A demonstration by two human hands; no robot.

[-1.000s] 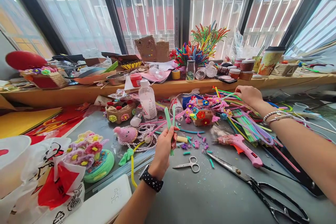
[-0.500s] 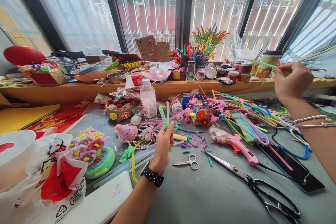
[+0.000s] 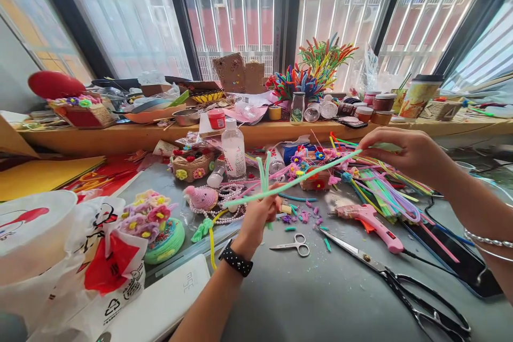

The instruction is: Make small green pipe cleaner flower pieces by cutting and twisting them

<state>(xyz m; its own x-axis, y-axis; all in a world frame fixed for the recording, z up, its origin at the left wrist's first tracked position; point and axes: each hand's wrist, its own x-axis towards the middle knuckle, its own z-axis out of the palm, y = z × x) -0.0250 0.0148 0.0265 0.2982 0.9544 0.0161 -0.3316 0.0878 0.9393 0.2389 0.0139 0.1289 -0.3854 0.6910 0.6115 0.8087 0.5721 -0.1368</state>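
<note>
Swung inward, the right grip [image 3: 412, 157] pinches the long green strand [image 3: 313, 173], ideally gently, while the left grip [image 3: 255, 220] firmly clasps shorter strands [image 3: 263, 177].

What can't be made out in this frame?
All in the head view:
- Lower part of the short green stems: hidden by the fingers of the left hand.
- Whether the long green stem touches that hand or only crosses in front: one view doesn't settle it.
- Right forearm and white tub: cut off by the right and left edges respectively.
- Small print on the clear bottle: too small.
</note>
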